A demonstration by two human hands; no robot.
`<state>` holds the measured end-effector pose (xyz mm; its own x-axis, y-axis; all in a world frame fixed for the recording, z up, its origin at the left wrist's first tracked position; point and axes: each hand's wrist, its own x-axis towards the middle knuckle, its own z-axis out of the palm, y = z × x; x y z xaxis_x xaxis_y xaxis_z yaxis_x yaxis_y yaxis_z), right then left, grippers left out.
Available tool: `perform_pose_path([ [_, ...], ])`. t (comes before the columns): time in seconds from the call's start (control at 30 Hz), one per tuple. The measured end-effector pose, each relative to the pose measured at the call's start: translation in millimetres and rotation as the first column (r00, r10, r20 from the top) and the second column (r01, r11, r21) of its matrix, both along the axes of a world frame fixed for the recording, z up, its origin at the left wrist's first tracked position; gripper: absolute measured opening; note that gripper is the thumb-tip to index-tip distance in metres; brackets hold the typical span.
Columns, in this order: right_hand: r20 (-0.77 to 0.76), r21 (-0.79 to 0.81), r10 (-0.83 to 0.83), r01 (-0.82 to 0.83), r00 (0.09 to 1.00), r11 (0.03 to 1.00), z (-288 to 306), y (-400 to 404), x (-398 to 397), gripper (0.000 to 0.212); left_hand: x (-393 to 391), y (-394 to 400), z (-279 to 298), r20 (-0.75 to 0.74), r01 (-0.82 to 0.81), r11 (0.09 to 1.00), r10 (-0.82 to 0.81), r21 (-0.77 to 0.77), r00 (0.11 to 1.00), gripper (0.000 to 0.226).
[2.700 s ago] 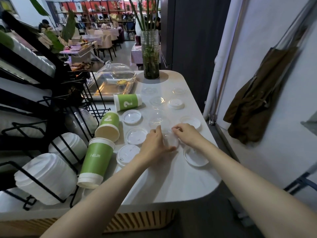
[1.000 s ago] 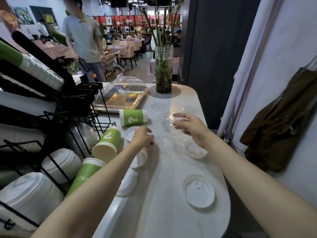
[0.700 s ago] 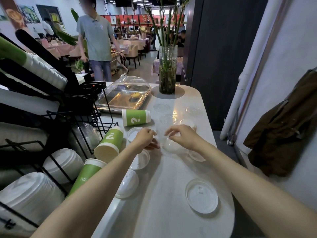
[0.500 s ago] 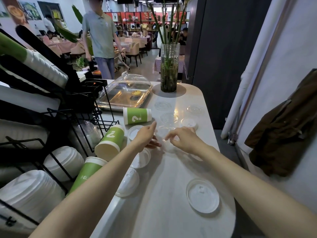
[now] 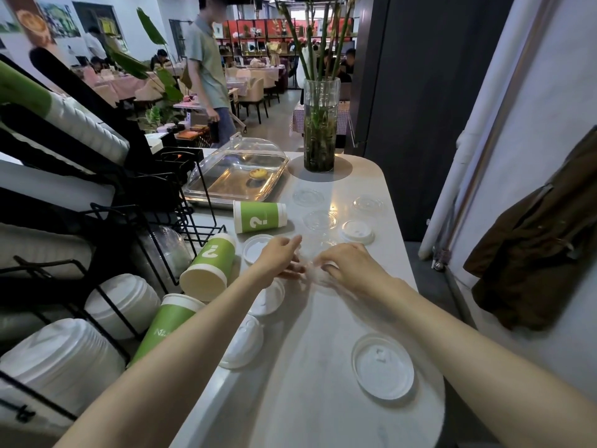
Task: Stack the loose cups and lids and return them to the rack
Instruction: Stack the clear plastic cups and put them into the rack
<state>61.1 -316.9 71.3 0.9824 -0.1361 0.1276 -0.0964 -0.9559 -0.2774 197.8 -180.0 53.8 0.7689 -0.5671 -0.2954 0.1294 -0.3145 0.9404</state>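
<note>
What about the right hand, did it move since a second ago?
Yes. The right hand came back toward the person, away from the vase, beside the left hand.

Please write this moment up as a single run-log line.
phase: gathering clear lids | left hand: on clear lids | right hand: on same lids | green cups: lying loose | rack: not reached

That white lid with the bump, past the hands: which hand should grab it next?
Probably the right hand. The white dome lid lies just beyond it on the same side of the counter. The left hand sits nearer the green cups and would have to cross over.
</note>
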Motion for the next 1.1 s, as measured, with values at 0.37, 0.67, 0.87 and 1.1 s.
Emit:
perform_pose_path([
  [0.37, 0.137, 0.811, -0.076, -0.068, 0.988, 0.581, 31.2, 8.4, 0.0, 0.019, -11.6, 7.3, 13.8, -0.262, 0.013, 0.951, -0.098, -0.31, 0.96, 0.082],
  [0.67, 0.064, 0.905, -0.097, -0.017, 0.993, 0.426, 37.4, 15.5, -7.4, 0.025, -28.6, 15.9, 21.0, -0.215, 0.011, 0.956, -0.077, -0.295, 0.973, 0.064],
  [0.87, -0.004, 0.991, -0.174, 0.027, 0.985, 0.128, 31.9, 15.8, -4.9, 0.024, -35.5, 29.9, 12.8, -0.192, -0.009, 0.959, -0.047, -0.283, 0.98, 0.064],
  [1.1, -0.055, 0.99, -0.115, 0.069, 0.992, 0.119, 17.9, 32.4, -0.5, 0.023, -47.1, 58.0, 6.2, -0.161, -0.147, 0.964, 0.112, -0.224, 0.981, 0.059],
])
